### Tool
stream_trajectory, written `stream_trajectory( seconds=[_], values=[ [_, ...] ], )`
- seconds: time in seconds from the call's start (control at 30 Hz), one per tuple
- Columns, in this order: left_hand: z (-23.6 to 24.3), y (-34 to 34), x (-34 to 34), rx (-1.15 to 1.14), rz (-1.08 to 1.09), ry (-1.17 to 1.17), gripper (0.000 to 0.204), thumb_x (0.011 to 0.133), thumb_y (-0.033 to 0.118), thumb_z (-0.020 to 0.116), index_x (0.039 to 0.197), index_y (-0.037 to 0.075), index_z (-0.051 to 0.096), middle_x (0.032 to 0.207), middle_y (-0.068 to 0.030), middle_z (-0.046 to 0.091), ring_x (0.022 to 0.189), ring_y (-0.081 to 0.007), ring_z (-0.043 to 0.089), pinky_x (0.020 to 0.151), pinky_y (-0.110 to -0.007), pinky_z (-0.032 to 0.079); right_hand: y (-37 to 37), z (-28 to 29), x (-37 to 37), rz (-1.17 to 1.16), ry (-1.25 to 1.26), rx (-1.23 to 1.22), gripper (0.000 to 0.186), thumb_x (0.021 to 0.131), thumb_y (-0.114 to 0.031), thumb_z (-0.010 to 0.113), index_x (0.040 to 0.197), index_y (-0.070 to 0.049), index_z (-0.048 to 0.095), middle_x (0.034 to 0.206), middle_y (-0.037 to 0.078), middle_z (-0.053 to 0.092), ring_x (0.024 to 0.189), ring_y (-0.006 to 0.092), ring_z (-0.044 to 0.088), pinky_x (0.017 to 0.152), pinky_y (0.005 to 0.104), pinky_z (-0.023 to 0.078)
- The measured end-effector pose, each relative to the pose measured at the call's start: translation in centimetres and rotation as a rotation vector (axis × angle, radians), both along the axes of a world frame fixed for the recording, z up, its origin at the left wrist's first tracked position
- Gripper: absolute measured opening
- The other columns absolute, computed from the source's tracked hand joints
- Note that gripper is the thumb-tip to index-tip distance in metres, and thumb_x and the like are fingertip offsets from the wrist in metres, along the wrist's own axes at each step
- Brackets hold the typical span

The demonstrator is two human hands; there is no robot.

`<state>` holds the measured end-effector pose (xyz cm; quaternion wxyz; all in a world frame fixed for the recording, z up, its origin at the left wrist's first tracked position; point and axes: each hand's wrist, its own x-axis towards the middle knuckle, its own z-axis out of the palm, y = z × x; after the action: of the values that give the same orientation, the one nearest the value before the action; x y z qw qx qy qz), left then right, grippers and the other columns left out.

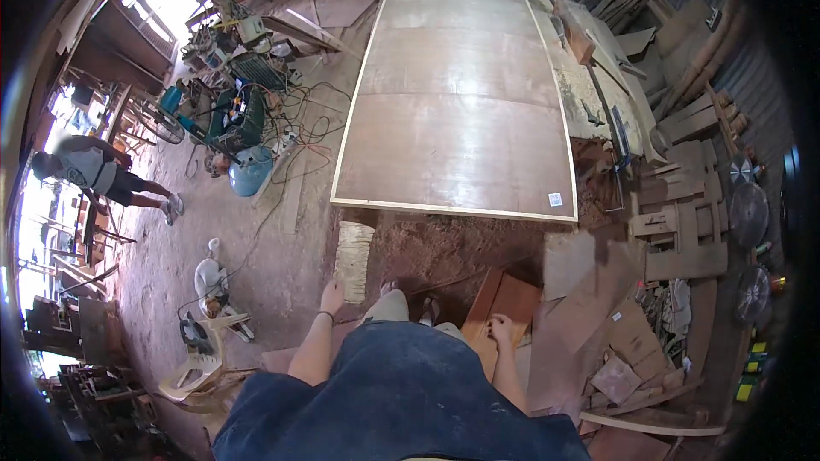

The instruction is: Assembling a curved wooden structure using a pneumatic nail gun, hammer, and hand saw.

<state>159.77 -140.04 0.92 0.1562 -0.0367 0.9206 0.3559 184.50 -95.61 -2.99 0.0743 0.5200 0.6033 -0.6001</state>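
Note:
My left hand (332,297) hangs low beside a pale, rough-edged strip (354,260) on the floor; its fingers are too small to make out clearly. Over a reddish-brown wooden panel (512,299) is my right hand (500,327), with fingers loosely bent and apart. Nothing shows in that hand, and whether it touches the panel I cannot tell. Ahead of me lies a long brown plywood sheet (453,132) with pale edges, raised above the floor. A small white label (555,200) is on its near right corner.
At left are a blue rounded tank (250,172), tangled cables (307,132), a white dog (209,282) and a broken plastic chair (201,367). Another person (98,169) stands farther left. Cardboard and offcuts (632,329) crowd the right, near round saw blades (750,213).

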Motion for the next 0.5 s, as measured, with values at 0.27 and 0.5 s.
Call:
stream_trajectory(
  seconds=[0.27,0.5],
  values=[
    [2.5,3.0,-9.3,0.032,0.044,0.013,0.049,0.096,0.037,0.04,0.111,-0.005,0.059,0.109,-0.0262,0.061,0.104,-0.0394,0.058,0.09,-0.041,0.043,11.3,6.8,-10.9,-0.229,0.387,0.139,0.02,0.091,-0.005,0.049,0.108,-0.001,0.057,0.078,0.007,0.061,0.056,0.0118,0.056,0.045,0.0241,0.045],
    [0.7,4.3,-20.3,0.4,0.601,-0.193,0.058,0.095,0.045,0.038,0.11,-0.006,0.06,0.109,-0.031,0.06,0.105,-0.038,0.06,0.088,-0.041,0.046,23.5,9.6,-19.3,-0.224,0.29,0.314,0.019,0.088,-0.013,0.056,0.103,-0.005,0.063,0.081,0.005,0.062,0.063,0.0115,0.057,0.049,0.0251,0.047]
  ],
)
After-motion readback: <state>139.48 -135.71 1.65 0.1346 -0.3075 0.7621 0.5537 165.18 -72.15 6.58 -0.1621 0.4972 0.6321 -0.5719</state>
